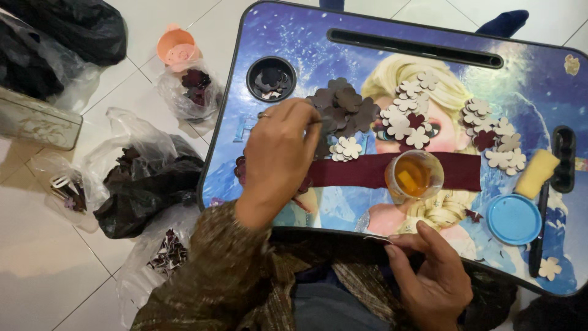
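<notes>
Fingers of the left hand (278, 156) pinched a dark brown flower cutout (324, 125) at the edge of its pile on the lap tray (294, 37) — just above the maroon fabric strip (367, 170). The right hand (432, 279) — fingers curled — gripped the tray's near rim.

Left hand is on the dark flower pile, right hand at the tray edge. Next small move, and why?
Probably lift one dark flower cutout clear of the pile. The left hand already has its fingertips at the heap's edge, and the maroon strip lies just below it, while the right hand rests on the tray's near edge.
</notes>
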Available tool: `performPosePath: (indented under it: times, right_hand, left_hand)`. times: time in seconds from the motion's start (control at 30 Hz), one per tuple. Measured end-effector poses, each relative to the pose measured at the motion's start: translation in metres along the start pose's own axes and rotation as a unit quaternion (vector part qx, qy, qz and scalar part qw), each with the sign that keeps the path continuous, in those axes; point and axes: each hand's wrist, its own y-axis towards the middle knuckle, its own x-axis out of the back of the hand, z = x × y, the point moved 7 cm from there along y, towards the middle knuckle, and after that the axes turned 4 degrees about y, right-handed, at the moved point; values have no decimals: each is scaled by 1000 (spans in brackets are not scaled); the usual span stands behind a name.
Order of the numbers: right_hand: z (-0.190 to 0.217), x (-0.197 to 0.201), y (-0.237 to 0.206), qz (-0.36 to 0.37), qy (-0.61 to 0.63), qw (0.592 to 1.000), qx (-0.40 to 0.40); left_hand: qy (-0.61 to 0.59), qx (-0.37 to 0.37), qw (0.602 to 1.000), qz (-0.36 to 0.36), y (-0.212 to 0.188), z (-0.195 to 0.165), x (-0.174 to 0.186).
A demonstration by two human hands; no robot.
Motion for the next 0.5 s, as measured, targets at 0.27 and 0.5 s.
performPosePath:
  times: [0.27, 0.5]
  right_hand:
    - [-9, 12, -1, 22, 97, 981, -168]
    - [-17, -1, -3, 49, 150, 945, -286]
  left_hand:
    - [-504, 298, 760, 281, -106, -24, -45]
    - [-580, 363, 648, 334, -175, -17, -92]
